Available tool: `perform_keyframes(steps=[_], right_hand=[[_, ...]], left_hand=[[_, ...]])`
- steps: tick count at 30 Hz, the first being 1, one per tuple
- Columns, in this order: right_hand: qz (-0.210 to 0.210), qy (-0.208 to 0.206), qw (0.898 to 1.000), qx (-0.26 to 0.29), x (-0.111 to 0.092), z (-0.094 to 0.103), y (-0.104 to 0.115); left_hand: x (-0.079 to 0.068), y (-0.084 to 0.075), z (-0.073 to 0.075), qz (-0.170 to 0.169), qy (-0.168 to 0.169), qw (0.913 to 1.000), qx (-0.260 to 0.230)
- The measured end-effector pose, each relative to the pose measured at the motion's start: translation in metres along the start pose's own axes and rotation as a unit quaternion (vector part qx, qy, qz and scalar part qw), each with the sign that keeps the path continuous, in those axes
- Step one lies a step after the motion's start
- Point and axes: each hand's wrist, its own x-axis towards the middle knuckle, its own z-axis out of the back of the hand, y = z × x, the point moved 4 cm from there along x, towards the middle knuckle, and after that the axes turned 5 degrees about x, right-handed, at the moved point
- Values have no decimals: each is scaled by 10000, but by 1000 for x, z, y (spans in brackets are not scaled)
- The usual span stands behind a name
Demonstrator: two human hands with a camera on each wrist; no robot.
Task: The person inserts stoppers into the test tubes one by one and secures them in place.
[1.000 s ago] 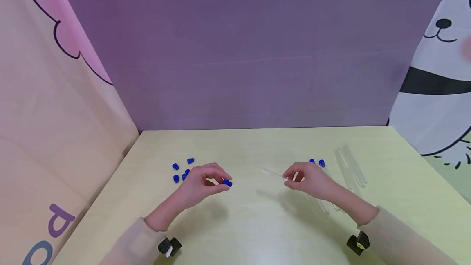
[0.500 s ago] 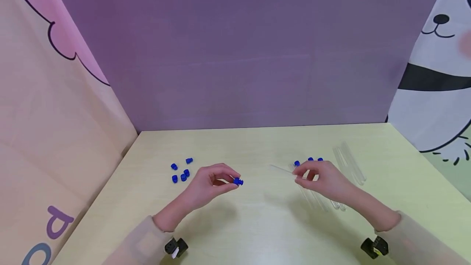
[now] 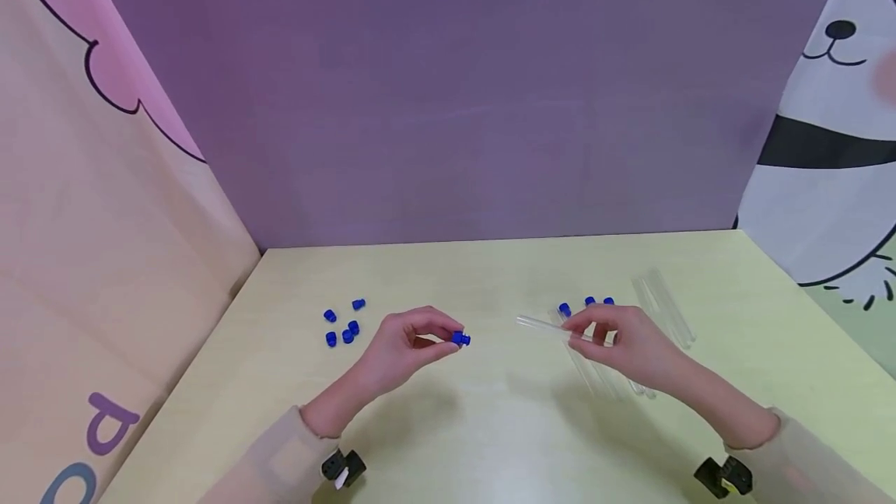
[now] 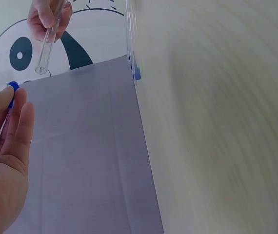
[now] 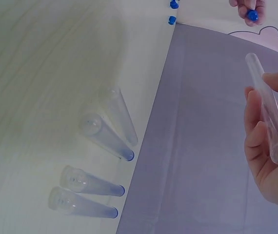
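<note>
My left hand (image 3: 413, 348) pinches a blue test tube stopper (image 3: 461, 339) between thumb and fingertips, its narrow end facing right. Opposite it, my right hand (image 3: 630, 339) grips a clear test tube (image 3: 537, 323) above the table, nearly level, its end pointing toward the stopper. A gap separates tube and stopper. In the left wrist view, the tube's rim (image 4: 42, 70) looks bare. The right wrist view shows thumb and fingers round the tube (image 5: 270, 109), whose rounded end lies near the palm.
Several loose blue stoppers (image 3: 348, 336) lie on the table (image 3: 448, 426) at left. Under and beyond my right hand lie several tubes with blue stoppers (image 3: 564, 309). Farther right are bare clear tubes (image 3: 665, 306). A purple cloth (image 3: 490, 99) hangs behind the table.
Both hands have shifted right in the head view, the stopper and tube still held. The tube now shows more clearly, and the stoppered tubes beyond the right hand are less covered.
</note>
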Motion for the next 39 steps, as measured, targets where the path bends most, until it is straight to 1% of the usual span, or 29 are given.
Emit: perform_keyframes(steps=[7,12,15,19,24,28,33,39], right_hand=[[196,52,9998,-10,-1,-3,4],[378,75,9992,-52,1,-4,5],[545,69,9984,-95,2,-5,7],[665,78,9977,-63,3,-5,11],[655,143,9977,118,5,-7,13],[511,307,9979,240,5,-11,14],[380,458,9980,226,7,-17,14],[596,334,9975,151,9,-19,16]], left_hand=[[3,0,-2,65,-75,9999,-59],[7,0,-3,26,-169,9999,-12],[11,-1,-5,-3,-152,9999,-58],[16,-3,-8,-9,-125,9999,-113],[19,-5,-10,-28,-146,9998,-146],[20,-6,-12,-10,-129,9996,-262],[19,-7,-17,61,-36,9994,-346],[19,-7,-18,10,-15,9991,-415]])
